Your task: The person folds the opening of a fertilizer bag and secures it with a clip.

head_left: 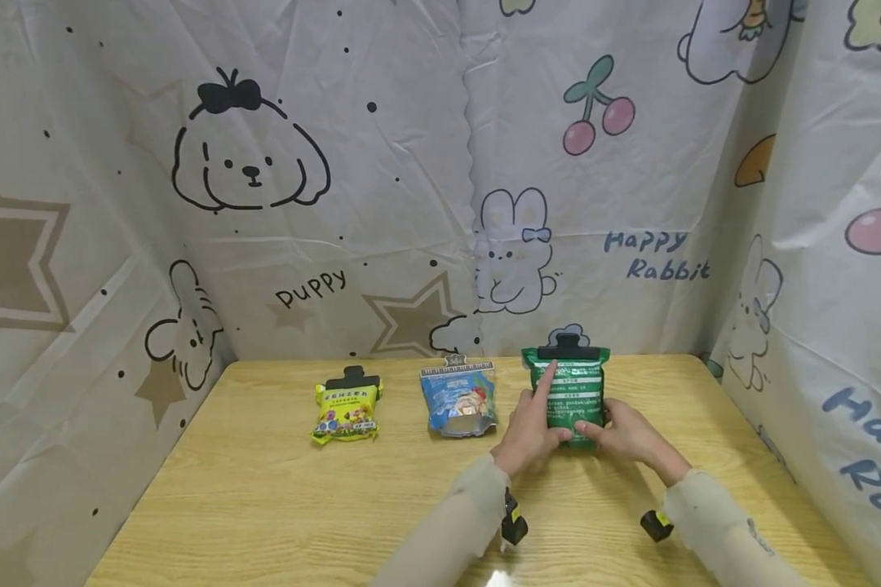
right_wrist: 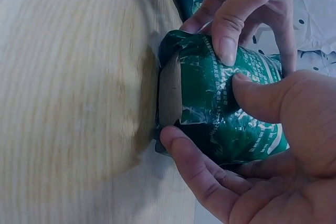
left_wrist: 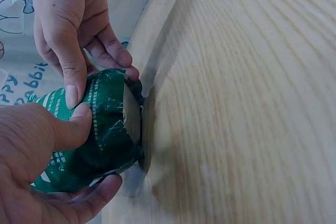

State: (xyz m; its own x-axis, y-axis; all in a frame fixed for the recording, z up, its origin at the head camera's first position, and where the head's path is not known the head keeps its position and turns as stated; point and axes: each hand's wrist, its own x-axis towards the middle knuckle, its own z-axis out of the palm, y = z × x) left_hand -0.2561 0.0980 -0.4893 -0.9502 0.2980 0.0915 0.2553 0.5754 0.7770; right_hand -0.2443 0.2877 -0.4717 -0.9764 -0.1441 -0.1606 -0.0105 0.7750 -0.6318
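Observation:
A green bag [head_left: 576, 399] printed with white text stands upright on the table at the right, a black clip [head_left: 568, 351] across its top. My left hand [head_left: 524, 434] holds its left side, thumb on the front and index finger reaching up toward the clip. On the opposite side my right hand [head_left: 633, 434] grips the lower part, its thumb also on the front. In the left wrist view the thumbs nearly meet on the green bag [left_wrist: 100, 129]. The right wrist view shows the bag's bottom end [right_wrist: 170, 90] near the tabletop; some fingers are hidden behind the bag.
Left of the green bag, a blue bag [head_left: 455, 401] has a striped clip with a metal top [head_left: 455, 363]. Farther left lies a yellow bag [head_left: 347, 410] with a black clip [head_left: 352, 377]. Printed cloth [head_left: 382, 244] hangs behind and beside the wooden table [head_left: 286, 514].

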